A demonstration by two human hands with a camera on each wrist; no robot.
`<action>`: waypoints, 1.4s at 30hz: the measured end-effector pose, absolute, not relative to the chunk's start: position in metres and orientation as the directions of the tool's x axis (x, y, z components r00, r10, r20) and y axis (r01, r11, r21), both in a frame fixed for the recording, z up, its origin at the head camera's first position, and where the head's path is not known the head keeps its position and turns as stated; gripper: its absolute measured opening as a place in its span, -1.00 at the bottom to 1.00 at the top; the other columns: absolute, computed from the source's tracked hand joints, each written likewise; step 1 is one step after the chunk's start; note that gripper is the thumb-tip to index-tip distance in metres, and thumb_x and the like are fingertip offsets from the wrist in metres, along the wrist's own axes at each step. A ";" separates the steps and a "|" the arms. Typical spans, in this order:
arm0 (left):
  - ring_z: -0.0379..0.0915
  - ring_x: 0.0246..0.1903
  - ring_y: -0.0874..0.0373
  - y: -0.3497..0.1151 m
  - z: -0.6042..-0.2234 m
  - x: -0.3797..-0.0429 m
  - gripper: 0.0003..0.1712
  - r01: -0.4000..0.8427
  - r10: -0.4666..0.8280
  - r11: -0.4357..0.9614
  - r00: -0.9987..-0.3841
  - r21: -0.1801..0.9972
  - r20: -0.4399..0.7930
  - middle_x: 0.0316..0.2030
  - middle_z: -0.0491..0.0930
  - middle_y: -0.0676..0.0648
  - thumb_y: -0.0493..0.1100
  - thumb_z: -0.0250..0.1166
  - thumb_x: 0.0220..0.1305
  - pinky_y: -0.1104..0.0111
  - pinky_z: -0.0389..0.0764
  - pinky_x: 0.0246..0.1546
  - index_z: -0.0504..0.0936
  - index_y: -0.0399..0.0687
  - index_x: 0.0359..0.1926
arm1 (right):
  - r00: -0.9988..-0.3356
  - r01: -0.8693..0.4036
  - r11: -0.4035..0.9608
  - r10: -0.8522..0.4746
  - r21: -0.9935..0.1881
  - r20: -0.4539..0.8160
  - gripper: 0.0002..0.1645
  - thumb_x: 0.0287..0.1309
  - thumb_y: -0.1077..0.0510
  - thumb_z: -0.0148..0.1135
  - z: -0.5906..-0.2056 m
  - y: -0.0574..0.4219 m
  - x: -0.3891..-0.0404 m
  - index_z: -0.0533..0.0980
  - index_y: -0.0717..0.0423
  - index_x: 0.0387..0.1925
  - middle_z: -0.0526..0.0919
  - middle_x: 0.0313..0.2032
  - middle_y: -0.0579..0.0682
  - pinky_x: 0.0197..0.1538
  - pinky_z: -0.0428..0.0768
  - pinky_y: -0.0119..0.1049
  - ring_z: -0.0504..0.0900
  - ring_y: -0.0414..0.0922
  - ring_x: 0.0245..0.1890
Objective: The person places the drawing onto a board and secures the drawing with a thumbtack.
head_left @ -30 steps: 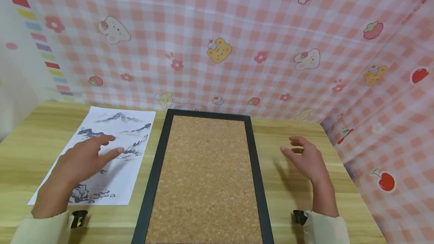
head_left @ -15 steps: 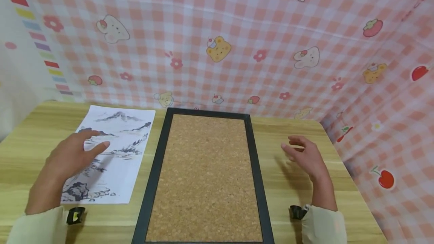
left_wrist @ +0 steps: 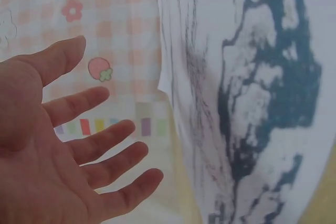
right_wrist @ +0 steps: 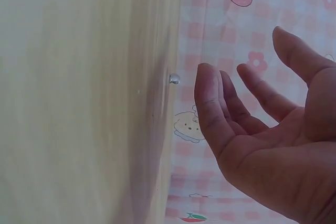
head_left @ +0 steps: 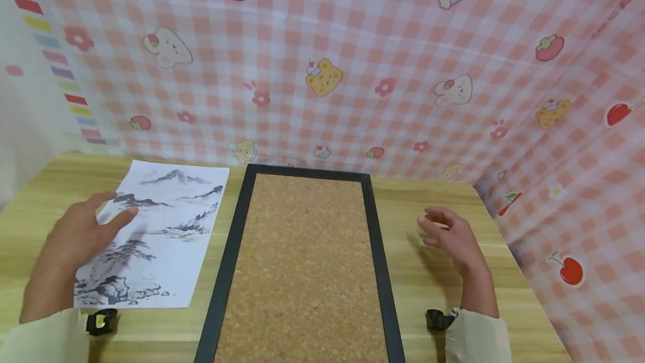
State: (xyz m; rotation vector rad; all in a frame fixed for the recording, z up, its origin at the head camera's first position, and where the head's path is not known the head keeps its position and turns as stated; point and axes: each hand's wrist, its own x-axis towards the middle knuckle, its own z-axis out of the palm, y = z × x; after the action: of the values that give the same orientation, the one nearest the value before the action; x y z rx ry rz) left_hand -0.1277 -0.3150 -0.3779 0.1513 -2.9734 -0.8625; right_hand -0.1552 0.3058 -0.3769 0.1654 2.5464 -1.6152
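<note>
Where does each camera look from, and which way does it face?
Head: worn on the head, facing forward and down at the table, cork board and paper; left hand, right hand and sleeves show.
Left wrist: worn there, facing past the palm toward the paper and checked cloth; the left hand shows.
Right wrist: worn there, facing across the table toward the cloth; the right hand shows.
Shared: head and left wrist both show the left hand, paper and cloth.

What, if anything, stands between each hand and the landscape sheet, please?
Nothing visible stands between the left hand and the landscape sheet; the hand partly covers its left edge in the head view. The black-framed cork board lies flat between the sheet and the right hand.
</note>
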 end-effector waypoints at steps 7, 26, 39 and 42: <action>0.20 0.07 -0.60 -0.320 -0.386 -0.124 -0.12 -0.134 -0.124 0.812 -0.991 0.568 -0.056 0.24 0.16 -0.72 0.17 0.05 0.55 -0.42 0.29 0.00 0.09 -0.56 0.42 | -0.987 0.155 0.406 0.015 -0.901 -0.163 -0.22 0.48 -0.02 0.15 -0.381 0.306 -0.155 0.18 0.37 0.47 0.29 0.34 0.35 0.06 0.69 -0.23 0.51 0.20 0.22; 0.19 0.07 -0.62 -0.331 -0.390 -0.124 0.04 -0.259 -0.208 0.783 -0.966 0.566 -0.154 0.29 0.06 -0.72 0.28 0.00 0.52 -0.43 0.32 -0.01 -0.13 -0.52 0.50 | -0.986 0.167 0.293 0.044 -0.941 -0.162 -0.20 0.43 -0.02 0.24 -0.400 0.316 -0.163 0.21 0.33 0.48 0.27 0.40 0.27 -0.01 0.67 -0.40 0.60 -0.34 -0.06; 0.47 -0.24 -0.35 -0.337 -0.389 -0.124 0.25 -0.438 -0.322 0.696 -0.899 0.569 -0.297 0.29 0.04 -0.71 0.29 0.26 0.35 0.03 0.63 -0.32 -0.26 -0.48 0.52 | -0.975 0.214 0.284 0.116 -0.934 -0.188 -0.21 0.38 0.12 0.29 -0.409 0.321 -0.169 0.21 0.33 0.48 0.24 0.40 0.26 -0.07 0.67 -0.45 0.54 -0.41 -0.12; 0.41 -0.16 -0.41 -0.337 -0.389 -0.123 0.23 -0.450 -0.347 0.709 -0.893 0.544 -0.287 0.24 0.12 -0.70 0.15 0.39 0.29 -0.13 0.58 -0.15 -0.18 -0.51 0.51 | -0.975 0.214 0.323 0.133 -0.922 -0.180 -0.24 0.38 0.15 0.29 -0.410 0.321 -0.169 0.24 0.34 0.46 0.29 0.37 0.28 -0.13 0.66 -0.47 0.52 -0.44 -0.15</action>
State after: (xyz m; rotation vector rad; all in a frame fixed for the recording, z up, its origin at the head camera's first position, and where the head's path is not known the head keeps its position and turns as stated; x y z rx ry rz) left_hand -0.1231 -0.3366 -0.3894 0.7175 -3.0535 -1.0428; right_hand -0.1693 0.3215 -0.4102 0.3288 2.4964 -1.7579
